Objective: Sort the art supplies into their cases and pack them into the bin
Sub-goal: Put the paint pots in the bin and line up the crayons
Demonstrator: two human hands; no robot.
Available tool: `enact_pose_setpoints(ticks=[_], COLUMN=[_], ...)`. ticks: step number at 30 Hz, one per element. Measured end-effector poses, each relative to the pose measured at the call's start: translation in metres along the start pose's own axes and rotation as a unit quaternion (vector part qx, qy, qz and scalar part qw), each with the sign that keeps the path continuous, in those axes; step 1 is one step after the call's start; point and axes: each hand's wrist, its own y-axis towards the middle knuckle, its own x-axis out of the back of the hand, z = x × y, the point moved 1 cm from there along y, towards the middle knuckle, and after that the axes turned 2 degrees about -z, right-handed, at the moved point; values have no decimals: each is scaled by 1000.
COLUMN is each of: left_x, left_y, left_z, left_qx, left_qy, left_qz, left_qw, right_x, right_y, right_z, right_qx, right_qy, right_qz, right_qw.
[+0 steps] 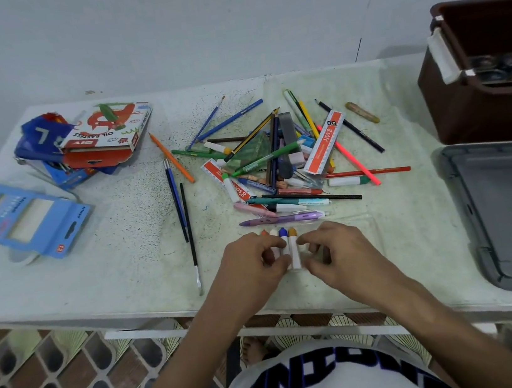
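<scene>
Pale wall [223, 17], white table [112, 279], tiled floor [43, 371]

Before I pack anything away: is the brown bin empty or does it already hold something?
Not empty. The brown bin stands open-topped, and small round items show inside; what they are is too blurred to tell.

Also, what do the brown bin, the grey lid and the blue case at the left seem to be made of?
The bin looks like moulded plastic: smooth, slightly glossy brown walls with a rolled rim. The lid also looks plastic, matt grey with moulded ribs at its edges. The case seems printed cardboard, judging by its creased flaps and hang hole, probably with clear film windows.
</scene>
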Motion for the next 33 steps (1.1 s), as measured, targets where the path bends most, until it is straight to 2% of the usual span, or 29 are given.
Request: enact_pose_setpoints(ticks=[8, 14, 17, 23, 33], left_x=[6, 39, 46, 39, 43], left_y=[6, 43, 63, 75, 69], left_z=[4, 21, 31, 33, 33], left_qx=[-4, 72, 112, 129, 151], left_qy=[-14, -22, -15, -8, -39], left_qz=[2, -111, -145, -140, -167], left_qw=[1000, 991, 983, 982, 974], right_x=[5, 26, 24, 17, 20], right_y=[7, 40, 53, 59, 70], right_z=[1, -1, 3, 9, 13], right_qx=[7, 6, 13, 50, 16], right_qy=[6, -25, -46, -108, -138], right_qz=[-17, -95, -91, -73, -37], right_qw=[1000, 995, 995, 990, 990])
